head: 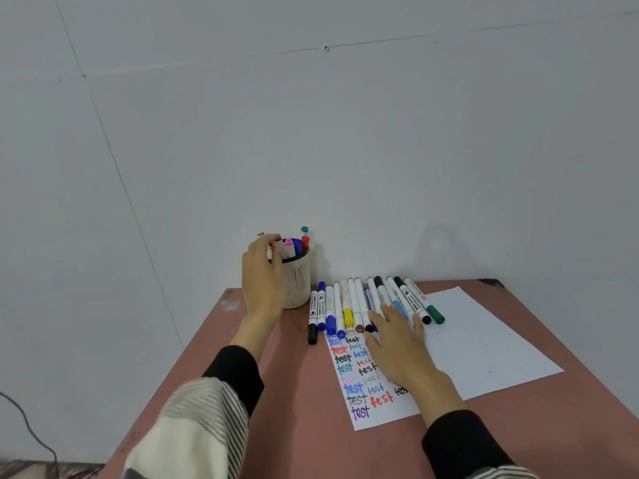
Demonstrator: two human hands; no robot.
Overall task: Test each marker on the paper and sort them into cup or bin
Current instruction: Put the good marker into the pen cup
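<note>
A white slotted cup (298,283) stands at the table's far left with several capped markers upright in it. My left hand (262,278) is at its left rim, fingers curled round a marker (261,234) whose grey end shows above the knuckles. A row of several markers (345,305) lies side by side along the far edge of the white paper (484,340). The paper's left part carries many coloured "test" words (356,378). My right hand (397,344) rests flat on the paper, its straight fingers touching the near ends of the middle markers. No bin is in view.
The reddish-brown table (294,409) ends close behind the cup and the markers, right against a pale wall (311,133). Its left edge runs diagonally past my left sleeve. A dark cable (34,433) lies on the floor at the lower left.
</note>
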